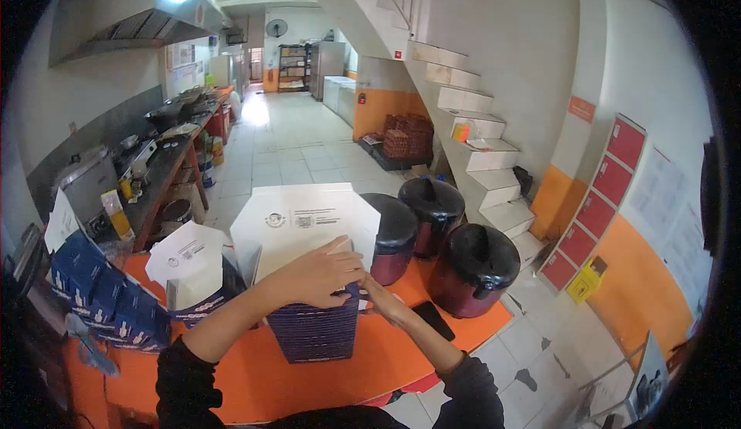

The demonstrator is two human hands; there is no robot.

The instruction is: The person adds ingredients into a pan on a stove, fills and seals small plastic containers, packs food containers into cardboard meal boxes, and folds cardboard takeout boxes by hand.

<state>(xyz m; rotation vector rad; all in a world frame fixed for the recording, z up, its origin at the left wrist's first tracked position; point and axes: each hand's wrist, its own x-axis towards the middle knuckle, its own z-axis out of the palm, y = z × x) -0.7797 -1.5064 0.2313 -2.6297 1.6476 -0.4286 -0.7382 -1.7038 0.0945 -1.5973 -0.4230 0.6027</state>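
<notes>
A tall nested stack of dark blue paper food boxes point(312, 336) stands in front of me, the white inner flap point(301, 209) of its top box raised and printed with a logo and a code. My left hand point(328, 273) reaches across the top box, its fingers bent over the right-hand rim. At that same right corner, my right hand point(380, 298) pinches the box edge from outside, close to the left fingertips. Some of the fingers are hidden behind the box and each other.
More blue boxes stand in a shorter stack point(197, 278) and a folded pile point(108, 298) on the left. Three dark lidded pots point(475, 271) and a black phone point(432, 319) occupy the right side of the orange table point(255, 383). Stairs point(482, 147) and red lockers point(594, 213) lie beyond.
</notes>
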